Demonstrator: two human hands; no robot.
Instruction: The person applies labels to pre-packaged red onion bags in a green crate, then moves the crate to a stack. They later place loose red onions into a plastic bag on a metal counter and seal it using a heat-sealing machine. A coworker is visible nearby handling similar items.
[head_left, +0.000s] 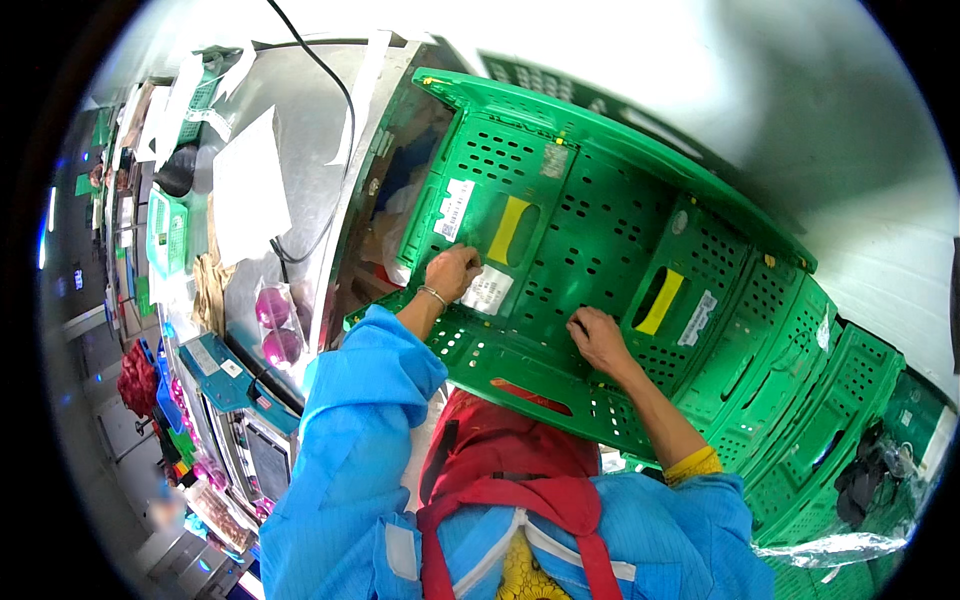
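Before me a green plastic crate (600, 195) lies tilted with its perforated inside facing me. My left hand (448, 274) is over its left end wall, thumb and fingertips drawn together at the corner of a white printed label (488, 289). Whether they grip the label is not clear. My right hand (598, 339) is inside the crate, fingers curled in near the floor, with nothing visible in them. Another label (454, 210) with a printed code is stuck above my left hand. A yellow handle insert (508, 230) sits in the left end wall, a second insert (658, 301) in the right.
More green crates (832, 397) stand in a row on the right, with clear plastic wrap (840, 550) and a black bundle (862, 472) near them. At left a metal table (322, 82) holds a white sheet (251, 187), bagged purple round items (279, 326) and a black cable (350, 135).
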